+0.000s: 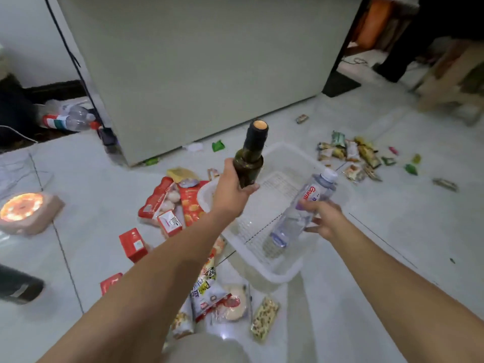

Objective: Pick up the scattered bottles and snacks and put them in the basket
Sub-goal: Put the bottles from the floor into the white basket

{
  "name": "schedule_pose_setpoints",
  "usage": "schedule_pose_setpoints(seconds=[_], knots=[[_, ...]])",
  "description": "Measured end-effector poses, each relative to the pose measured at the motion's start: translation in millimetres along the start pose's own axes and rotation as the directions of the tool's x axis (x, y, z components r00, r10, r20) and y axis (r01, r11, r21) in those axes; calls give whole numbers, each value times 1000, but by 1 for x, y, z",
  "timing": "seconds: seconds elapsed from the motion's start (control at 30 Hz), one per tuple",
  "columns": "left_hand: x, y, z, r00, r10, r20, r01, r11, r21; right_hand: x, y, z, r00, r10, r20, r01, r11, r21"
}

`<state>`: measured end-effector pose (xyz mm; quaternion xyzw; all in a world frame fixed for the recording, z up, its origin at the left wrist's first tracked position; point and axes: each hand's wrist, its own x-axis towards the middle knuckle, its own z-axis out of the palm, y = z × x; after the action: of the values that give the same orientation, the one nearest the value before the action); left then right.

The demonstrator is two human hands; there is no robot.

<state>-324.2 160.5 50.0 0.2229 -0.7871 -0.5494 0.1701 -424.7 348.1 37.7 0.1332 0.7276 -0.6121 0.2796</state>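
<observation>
Loading step: your left hand [231, 189] grips the dark bottle [250, 155], your right hand [323, 218] the water bottle [301, 213] — both over the basket [285, 155] — lower and release next.

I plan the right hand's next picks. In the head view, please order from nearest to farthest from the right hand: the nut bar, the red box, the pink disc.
From the right hand, which holds the clear bottle:
1. Nut bar, on the floor below the basket.
2. Red box, left of the basket, past the left arm.
3. Pink disc, at the far left edge.
</observation>
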Motion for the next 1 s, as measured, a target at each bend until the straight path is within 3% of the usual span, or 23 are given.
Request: schedule_pose_setpoints(seconds=[0.17, 0.33, 0.43, 0.77, 1.0], knots=[[11, -20, 43, 977, -71, 202, 24, 973, 228, 24, 29, 3, 991, 122, 54, -124, 992, 33], [31, -53, 58, 946, -201, 254, 89, 915, 393, 50, 60, 15, 973, 213, 94, -226, 959, 172], [45, -71, 68, 934, -240, 266, 79, 862, 501, 65, 71, 18, 959, 274, 74, -283, 946, 161], [55, -122, 102, 818, -388, 424, -52, 685, 727, 91, 88, 18, 810, 584, 56, -580, 782, 228], [52, -135, 119, 787, -405, 465, -121, 638, 761, 111, 84, 24, 759, 650, -35, -650, 760, 4]])
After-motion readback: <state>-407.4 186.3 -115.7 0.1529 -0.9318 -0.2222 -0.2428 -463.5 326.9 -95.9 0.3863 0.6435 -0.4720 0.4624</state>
